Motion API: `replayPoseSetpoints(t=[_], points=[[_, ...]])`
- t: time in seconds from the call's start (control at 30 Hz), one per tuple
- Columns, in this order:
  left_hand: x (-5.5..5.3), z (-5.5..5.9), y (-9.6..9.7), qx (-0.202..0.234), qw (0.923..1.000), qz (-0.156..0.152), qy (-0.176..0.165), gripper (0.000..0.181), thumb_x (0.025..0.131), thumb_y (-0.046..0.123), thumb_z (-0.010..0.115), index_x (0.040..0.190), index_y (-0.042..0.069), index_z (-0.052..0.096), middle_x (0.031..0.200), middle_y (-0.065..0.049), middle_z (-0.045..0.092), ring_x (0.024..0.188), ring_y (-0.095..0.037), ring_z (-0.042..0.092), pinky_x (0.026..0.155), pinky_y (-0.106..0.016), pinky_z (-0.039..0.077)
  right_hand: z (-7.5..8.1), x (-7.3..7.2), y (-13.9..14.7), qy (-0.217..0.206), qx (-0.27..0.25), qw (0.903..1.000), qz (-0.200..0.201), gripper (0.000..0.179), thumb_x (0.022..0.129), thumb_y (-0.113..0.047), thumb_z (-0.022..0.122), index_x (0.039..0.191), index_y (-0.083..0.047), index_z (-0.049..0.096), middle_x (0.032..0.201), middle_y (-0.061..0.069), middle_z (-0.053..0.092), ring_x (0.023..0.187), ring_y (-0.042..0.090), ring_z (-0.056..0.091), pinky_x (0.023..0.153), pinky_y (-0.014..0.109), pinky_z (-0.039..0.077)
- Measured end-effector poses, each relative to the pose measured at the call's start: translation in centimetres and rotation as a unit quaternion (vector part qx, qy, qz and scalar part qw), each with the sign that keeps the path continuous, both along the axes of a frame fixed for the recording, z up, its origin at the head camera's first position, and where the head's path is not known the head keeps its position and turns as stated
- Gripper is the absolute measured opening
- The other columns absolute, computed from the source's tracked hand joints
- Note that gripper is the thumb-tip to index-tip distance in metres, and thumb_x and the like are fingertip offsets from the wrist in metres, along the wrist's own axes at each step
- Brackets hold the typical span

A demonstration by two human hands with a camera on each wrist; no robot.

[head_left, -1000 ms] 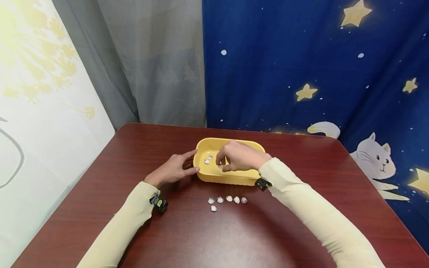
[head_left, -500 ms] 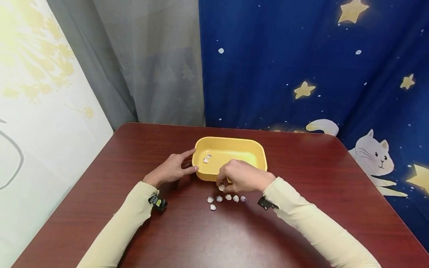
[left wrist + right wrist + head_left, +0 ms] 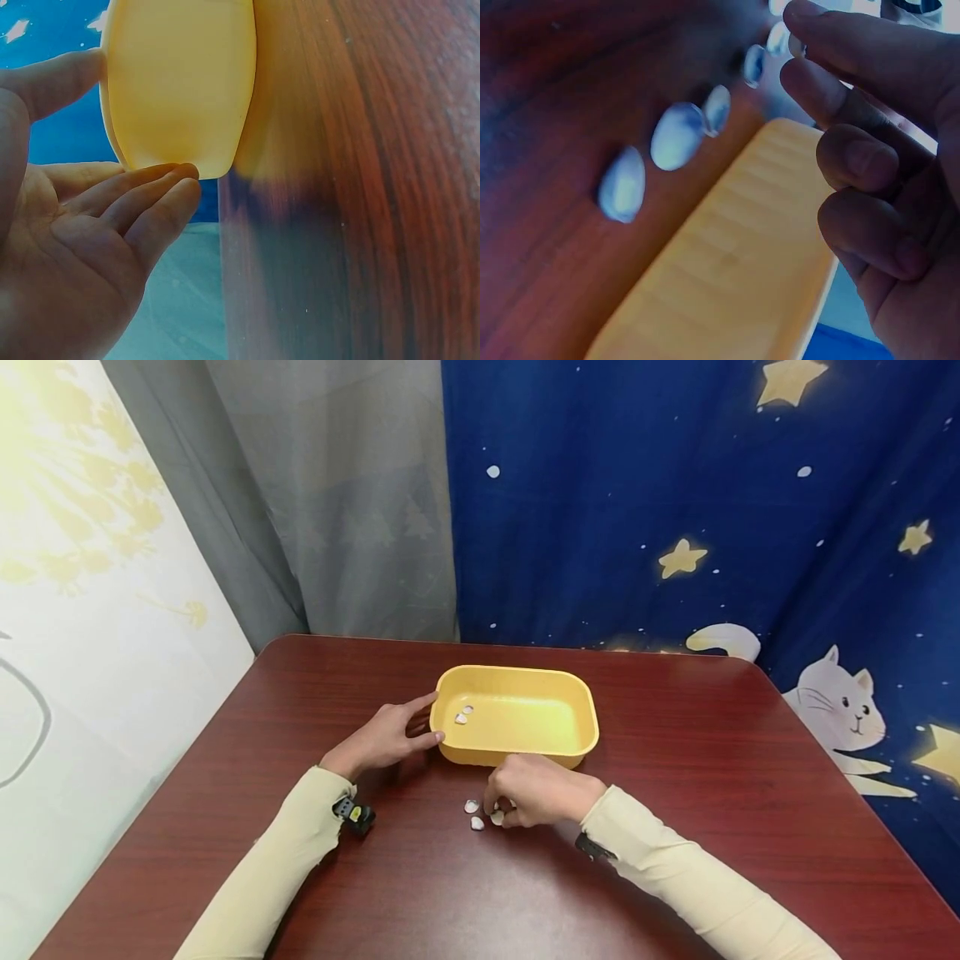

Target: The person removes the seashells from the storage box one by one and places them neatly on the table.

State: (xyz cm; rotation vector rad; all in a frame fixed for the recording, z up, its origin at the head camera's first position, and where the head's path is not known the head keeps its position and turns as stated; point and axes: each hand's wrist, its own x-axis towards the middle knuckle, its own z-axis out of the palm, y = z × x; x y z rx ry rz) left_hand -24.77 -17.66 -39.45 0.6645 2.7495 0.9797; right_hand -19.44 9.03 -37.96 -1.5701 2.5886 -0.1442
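Note:
My left hand (image 3: 382, 741) lies against the left end of a yellow plastic basin (image 3: 517, 755), thumb and fingers apart and fairly straight. In the left wrist view those fingers (image 3: 161, 206) touch the basin's end wall. In front of the basin, my right hand (image 3: 536, 792) pinches a small pale seashell (image 3: 497, 817) just over the table. Two white seashells lie to its left, one (image 3: 471, 806) behind the other (image 3: 477, 823). The right hand hides other shells from the head view; the right wrist view has several, including a purplish-white shell (image 3: 677, 136), in a row beside the basin.
Two small shells (image 3: 461, 718) lie inside the basin at its left end. Everything stands on a dark red wooden table (image 3: 420, 877). Behind its far edge hang a grey curtain (image 3: 360, 527) and a blue star-patterned curtain (image 3: 570, 510).
My right hand has come out of the basin toward me with a shell, down to the table by the row of shells. The left hand has stayed at the basin's end.

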Motion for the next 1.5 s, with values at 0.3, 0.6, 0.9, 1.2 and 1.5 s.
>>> replayPoseSetpoints(t=[0.3, 0.6, 0.9, 1.2, 1.5], points=[[0.0, 0.0, -0.1, 0.001, 1.0000, -0.001, 0.002, 0.081, 0.095, 0.040, 0.068, 0.158, 0.008, 0.030, 0.156, -0.014, 0.047, 0.142, -0.027, 0.050, 0.115, -0.048, 0.043, -0.9, 0.3, -0.1, -0.010, -0.010, 0.9999, 0.009, 0.012, 0.080, -0.010, 0.079, 0.077, -0.021, 0.075, 0.065, -0.014, 0.064, 0.059, -0.003, 0.046, 0.054, 0.009, 0.036], [0.0, 0.0, 0.0, 0.003, 1.0000, -0.001, 0.001, 0.081, 0.095, 0.040, 0.068, 0.158, 0.007, 0.030, 0.155, -0.014, 0.047, 0.141, -0.027, 0.050, 0.115, -0.047, 0.044, -1.3, 0.2, -0.1, -0.003, -0.015, 0.9998, 0.014, 0.014, 0.081, -0.009, 0.079, 0.078, -0.023, 0.075, 0.064, -0.013, 0.064, 0.059, -0.003, 0.045, 0.055, 0.009, 0.036], [0.0, 0.0, 0.0, 0.003, 1.0000, 0.002, -0.006, 0.083, 0.095, 0.042, 0.067, 0.159, 0.008, 0.028, 0.156, -0.013, 0.047, 0.142, -0.027, 0.050, 0.115, -0.047, 0.044, -1.0, 0.0, -0.2, -0.010, -0.003, 0.9999, 0.010, 0.009, 0.083, -0.015, 0.081, 0.087, -0.022, 0.078, 0.070, -0.015, 0.067, 0.061, -0.003, 0.048, 0.057, 0.009, 0.040], [0.0, 0.0, 0.0, 0.005, 0.9999, 0.008, -0.012, 0.083, 0.094, 0.044, 0.067, 0.159, 0.010, 0.028, 0.156, -0.012, 0.047, 0.141, -0.027, 0.051, 0.114, -0.047, 0.045, 1.8, -1.3, -0.4, 0.002, -0.002, 1.0000, 0.002, 0.011, 0.081, -0.013, 0.082, 0.088, -0.021, 0.079, 0.073, -0.013, 0.071, 0.065, -0.001, 0.057, 0.062, 0.017, 0.051], [0.0, -0.1, 0.1, 0.015, 0.9998, 0.003, -0.013, 0.081, 0.095, 0.038, 0.068, 0.158, 0.007, 0.029, 0.154, -0.015, 0.049, 0.138, -0.028, 0.054, 0.112, -0.047, 0.047, 5.4, -3.5, -1.4, 0.029, -0.001, 0.9996, -0.006, 0.016, 0.080, -0.014, 0.081, 0.095, -0.018, 0.079, 0.076, -0.009, 0.071, 0.073, 0.007, 0.062, 0.070, 0.025, 0.055]])
